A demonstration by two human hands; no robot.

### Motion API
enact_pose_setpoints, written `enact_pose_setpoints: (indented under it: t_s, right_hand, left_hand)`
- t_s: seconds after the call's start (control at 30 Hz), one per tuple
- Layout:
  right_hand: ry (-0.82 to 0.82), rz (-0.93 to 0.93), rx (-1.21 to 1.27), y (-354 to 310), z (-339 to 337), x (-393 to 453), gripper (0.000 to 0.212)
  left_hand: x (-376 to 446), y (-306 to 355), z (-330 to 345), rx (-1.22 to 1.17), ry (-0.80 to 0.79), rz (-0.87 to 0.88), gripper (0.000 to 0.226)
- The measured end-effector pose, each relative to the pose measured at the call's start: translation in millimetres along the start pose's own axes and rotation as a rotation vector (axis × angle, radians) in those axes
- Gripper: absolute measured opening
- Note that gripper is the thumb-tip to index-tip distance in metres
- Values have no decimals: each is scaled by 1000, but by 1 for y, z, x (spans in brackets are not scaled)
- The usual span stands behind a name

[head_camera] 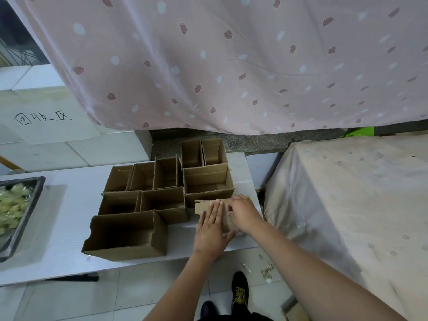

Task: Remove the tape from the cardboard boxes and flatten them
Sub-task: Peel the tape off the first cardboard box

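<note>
Several open brown cardboard boxes (162, 181) stand packed together on a low white table (62, 205); the largest (126, 235) is at the front. At the table's right end lies a closed or flattened box (203, 206). My left hand (212, 225) presses flat on its top with straight fingers. My right hand (243, 213) lies over the box's right part with fingers curled at its top; whether they pinch tape or a flap is hidden.
A black tray (25, 212) of pale scraps sits at the table's left end. A cloth-covered surface (347, 193) stands right. Crumpled tape bits (266, 272) lie on the tiled floor by my shoes. A pink curtain (231, 66) hangs behind.
</note>
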State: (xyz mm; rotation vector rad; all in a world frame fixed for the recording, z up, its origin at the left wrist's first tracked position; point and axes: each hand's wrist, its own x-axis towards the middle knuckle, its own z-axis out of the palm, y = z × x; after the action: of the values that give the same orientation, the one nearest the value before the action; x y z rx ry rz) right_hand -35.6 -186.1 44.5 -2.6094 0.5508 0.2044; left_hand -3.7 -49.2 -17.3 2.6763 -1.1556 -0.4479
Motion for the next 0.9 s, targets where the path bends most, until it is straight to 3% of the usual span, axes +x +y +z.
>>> enact_pose_setpoints:
  t_s: [0.3, 0.47, 0.53, 0.6, 0.73, 0.9]
  right_hand:
    - [97, 23, 323, 19, 3, -20, 21]
    - [134, 281, 451, 33, 1, -23, 10]
    - [72, 369, 501, 34, 1, -23, 31]
    - [58, 349, 527, 32, 3, -26, 38]
    - [149, 296, 422, 34, 6, -31, 24]
    - [252, 316, 464, 35, -1, -36, 22]
  left_hand:
    - [-1, -3, -1, 52, 6, 26, 90]
    - [-5, -2, -2, 47, 18, 27, 93]
    - [-4, 0, -2, 61, 9, 27, 93]
    - [-5, 1, -2, 86, -4, 29, 92]
    - [-7, 2, -1, 97, -14, 15, 93]
    - [-9, 4, -2, 92, -17, 4, 94]
